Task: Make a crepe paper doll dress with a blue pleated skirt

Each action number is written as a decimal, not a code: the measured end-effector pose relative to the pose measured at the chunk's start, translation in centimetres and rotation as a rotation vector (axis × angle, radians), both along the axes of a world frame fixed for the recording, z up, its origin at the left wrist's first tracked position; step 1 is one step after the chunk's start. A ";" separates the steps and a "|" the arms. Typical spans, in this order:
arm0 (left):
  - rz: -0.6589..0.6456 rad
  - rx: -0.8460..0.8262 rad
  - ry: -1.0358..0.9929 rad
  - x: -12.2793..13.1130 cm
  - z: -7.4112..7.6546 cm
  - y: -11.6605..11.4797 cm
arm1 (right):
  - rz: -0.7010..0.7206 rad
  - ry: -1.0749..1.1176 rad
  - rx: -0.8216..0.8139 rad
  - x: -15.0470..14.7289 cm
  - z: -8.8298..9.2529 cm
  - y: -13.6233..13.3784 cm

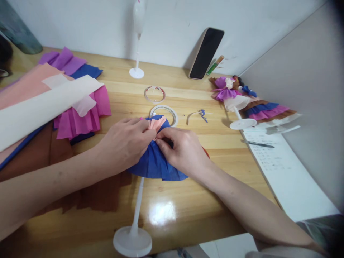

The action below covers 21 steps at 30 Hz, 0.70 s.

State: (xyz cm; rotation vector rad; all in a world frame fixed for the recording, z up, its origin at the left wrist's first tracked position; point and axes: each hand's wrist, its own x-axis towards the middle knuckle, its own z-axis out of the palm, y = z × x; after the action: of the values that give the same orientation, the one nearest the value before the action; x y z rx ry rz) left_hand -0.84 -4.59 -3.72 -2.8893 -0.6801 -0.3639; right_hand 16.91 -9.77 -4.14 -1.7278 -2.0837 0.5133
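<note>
A blue crepe paper skirt (158,165) spreads out below both hands, with a gathered peach crepe paper piece (158,123) at its top. My left hand (127,138) is closed on the gathered paper from the left. From the right, my right hand (182,145) pinches its thumb and forefinger at the same gather. The two hands' fingertips nearly meet, and what lies between them is partly hidden. Under the skirt a white plastic stand (133,240) slants down toward the table's front edge. Just behind the hands lies a roll of white tape (172,114).
Layered crepe paper sheets (24,107) cover the left side. A second white stand (137,72) and a phone (206,53) are at the wall. A ring of beads (155,94) lies mid-table. Right are dressed paper dolls (228,93), a pen (259,144) and a written sheet (285,168).
</note>
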 end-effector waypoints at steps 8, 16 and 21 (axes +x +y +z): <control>0.053 -0.038 0.018 0.0 0.1 0.1 | -0.042 0.461 -0.061 2.3 1.6 0.5; 0.032 -0.073 -0.043 -0.1 0.2 0.3 | -0.081 0.378 -0.138 4.7 -0.1 2.0; 0.065 -0.134 -0.041 -0.6 0.4 0.6 | 0.024 0.153 -0.196 5.7 1.0 1.9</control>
State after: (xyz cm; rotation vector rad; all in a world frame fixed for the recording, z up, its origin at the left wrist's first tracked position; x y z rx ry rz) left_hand -1.45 -3.95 -3.35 -2.9837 -0.8337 -0.3842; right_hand 22.63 -7.84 -3.14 -1.7100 -2.0044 0.8550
